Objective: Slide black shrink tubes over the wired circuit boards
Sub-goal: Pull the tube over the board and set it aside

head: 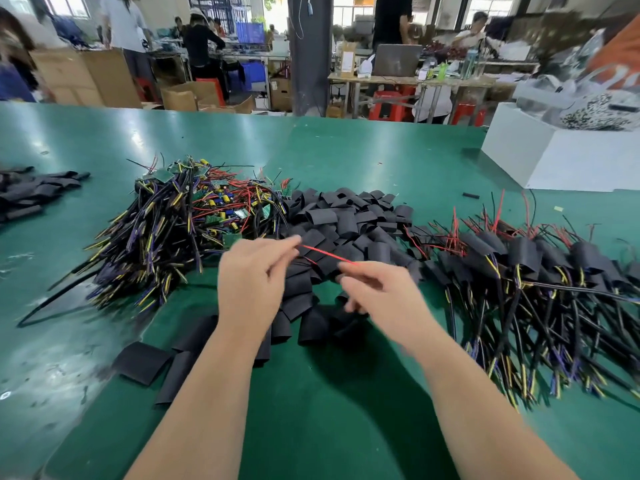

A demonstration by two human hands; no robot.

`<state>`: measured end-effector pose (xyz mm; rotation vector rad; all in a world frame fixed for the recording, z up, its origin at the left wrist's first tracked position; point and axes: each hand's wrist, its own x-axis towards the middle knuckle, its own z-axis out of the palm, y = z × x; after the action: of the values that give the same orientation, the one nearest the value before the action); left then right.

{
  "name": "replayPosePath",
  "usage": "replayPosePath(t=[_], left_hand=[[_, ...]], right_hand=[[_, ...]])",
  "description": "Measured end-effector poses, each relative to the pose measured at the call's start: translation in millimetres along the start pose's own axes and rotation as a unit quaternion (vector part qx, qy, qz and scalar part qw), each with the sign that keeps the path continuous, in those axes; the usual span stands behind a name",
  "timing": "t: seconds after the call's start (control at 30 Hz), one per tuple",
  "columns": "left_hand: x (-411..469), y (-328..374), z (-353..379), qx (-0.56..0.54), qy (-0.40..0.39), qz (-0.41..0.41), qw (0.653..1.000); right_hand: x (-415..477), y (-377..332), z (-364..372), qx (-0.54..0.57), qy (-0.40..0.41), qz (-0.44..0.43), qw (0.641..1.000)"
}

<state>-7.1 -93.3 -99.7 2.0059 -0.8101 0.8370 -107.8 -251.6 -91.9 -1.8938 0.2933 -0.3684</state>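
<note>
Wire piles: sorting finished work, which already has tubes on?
The right pile; its boards wear black tubes, while the left pile shows bare green boards.

- I see black shrink tubes (346, 216), short and flattened, heaped in the middle.
- Bare wired circuit boards (207, 209) lie tangled left of them.
- Sleeved boards (519, 254) are piled to the right.

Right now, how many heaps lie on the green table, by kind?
Bare board heaps: 1
Tube heaps: 2
Tubed board heaps: 1
Total: 4
Not counted: the red wire that the left hand pinches.
</note>
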Motion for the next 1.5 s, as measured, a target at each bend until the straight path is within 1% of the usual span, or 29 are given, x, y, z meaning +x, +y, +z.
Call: replayPosePath(t=[0.03, 0.07, 0.1, 0.13, 0.2, 0.27, 0.3, 0.37, 0.43, 0.47, 0.53, 0.63, 0.7, 0.73, 0.77, 0.8, 0.87, 0.9, 0.93, 1.0, 1.07, 1.13, 1.2, 1.23, 1.3, 1.37, 1.4, 1.43, 1.5], left_hand=[[-1.0, 4.5, 3.1, -0.023, -0.028, 0.022, 0.999], [-2.8, 8.4, 6.0, -0.049, -0.058, 0.024, 0.997], [-5.0, 11.5, 8.4, -0.075, -0.086, 0.009, 0.993], [-7.2, 13.8, 10.7, -0.102, -0.109, -0.019, 0.989], [-10.9, 17.1, 13.3, -0.175, -0.139, -0.089, 0.971], [-10.5, 19.2, 12.1, -0.224, -0.137, -0.124, 0.957], [-9.6, 18.7, 10.9, -0.213, -0.129, -0.121, 0.961], [-7.9, 14.6, 8.6, -0.143, -0.124, -0.096, 0.977], [-6.8, 9.9, 7.5, -0.074, -0.150, -0.080, 0.983], [-6.6, 9.2, 7.2, -0.058, -0.167, -0.088, 0.980], [-6.8, 9.6, 8.7, -0.057, -0.177, -0.089, 0.978], [-7.0, 11.2, 9.7, -0.096, -0.133, -0.085, 0.983], [-7.4, 10.4, 9.4, -0.117, -0.106, -0.102, 0.982], [-7.7, 9.6, 9.7, -0.124, -0.098, -0.111, 0.981], [-7.9, 9.1, 9.9, -0.130, -0.094, -0.122, 0.980], [-7.8, 9.0, 10.0, -0.137, -0.090, -0.132, 0.978], [-7.1, 8.8, 10.1, -0.145, -0.084, -0.148, 0.975], [-7.0, 8.4, 10.1, -0.141, -0.082, -0.153, 0.975], [-6.9, 8.2, 10.0, -0.133, -0.079, -0.158, 0.975], [-7.0, 6.9, 9.2, -0.116, -0.063, -0.174, 0.976], [-6.3, 5.4, 7.7, -0.101, -0.035, -0.202, 0.974], [-4.8, 4.3, 5.4, -0.094, 0.004, -0.230, 0.969], [-4.0, 3.6, 3.5, -0.095, 0.039, -0.236, 0.966], [-3.8, 3.5, 2.7, -0.097, 0.049, -0.237, 0.965], [-3.5, 4.2, 1.9, -0.102, 0.057, -0.240, 0.964], [-3.7, 4.5, 2.3, -0.103, 0.058, -0.239, 0.964], [-4.0, 4.3, 2.8, -0.102, 0.056, -0.239, 0.964], [-4.3, 4.2, 3.2, -0.102, 0.054, -0.240, 0.964], [-4.7, 3.8, 3.9, -0.103, 0.051, -0.241, 0.964]], right_hand=[[-0.3, -0.1, 10.4, 0.101, -0.040, 0.018, 0.994], [0.6, 1.2, 19.6, 0.182, -0.056, 0.027, 0.981], [2.0, 3.5, 26.3, 0.224, -0.053, 0.026, 0.973], [3.5, 5.0, 30.4, 0.234, -0.038, 0.021, 0.971], [6.1, 6.6, 30.6, 0.212, 0.008, 0.009, 0.977], [7.8, 8.1, 25.6, 0.224, 0.049, 0.005, 0.973], [8.3, 7.8, 22.7, 0.248, 0.060, 0.008, 0.967], [9.2, 5.6, 18.7, 0.320, 0.063, 0.027, 0.945], [11.4, 5.7, 16.1, 0.370, 0.059, 0.041, 0.926], [12.0, 5.7, 15.4, 0.385, 0.054, 0.048, 0.920], [12.0, 6.3, 13.9, 0.409, 0.039, 0.054, 0.910], [11.9, 5.6, 9.5, 0.445, 0.025, 0.053, 0.894], [15.3, 4.1, 4.1, 0.466, 0.048, 0.060, 0.881], [17.9, 3.5, 0.4, 0.467, 0.077, 0.062, 0.879], [20.4, 4.3, -4.3, 0.445, 0.122, 0.056, 0.885], [22.6, 6.6, -10.5, 0.389, 0.177, 0.045, 0.903], [24.9, 15.1, -24.2, 0.210, 0.260, 0.017, 0.942], [24.9, 18.5, -29.6, 0.154, 0.274, 0.006, 0.949], [24.1, 20.4, -33.4, 0.135, 0.270, -0.001, 0.953], [22.1, 20.9, -34.8, 0.149, 0.254, -0.010, 0.956], [21.5, 20.7, -32.6, 0.146, 0.277, -0.001, 0.950], [20.7, 21.2, -29.7, 0.084, 0.303, 0.021, 0.949], [22.0, 22.2, -28.7, -0.028, 0.290, 0.043, 0.956], [24.3, 23.6, -28.6, -0.088, 0.260, 0.056, 0.960], [28.3, 24.8, -25.7, -0.202, 0.168, 0.086, 0.961], [30.2, 27.7, -19.4, -0.309, 0.094, 0.095, 0.942], [30.6, 29.6, -16.2, -0.340, 0.084, 0.087, 0.933], [30.6, 31.0, -14.1, -0.359, 0.094, 0.073, 0.926], [29.1, 31.9, -14.5, -0.358, 0.160, 0.030, 0.919]])
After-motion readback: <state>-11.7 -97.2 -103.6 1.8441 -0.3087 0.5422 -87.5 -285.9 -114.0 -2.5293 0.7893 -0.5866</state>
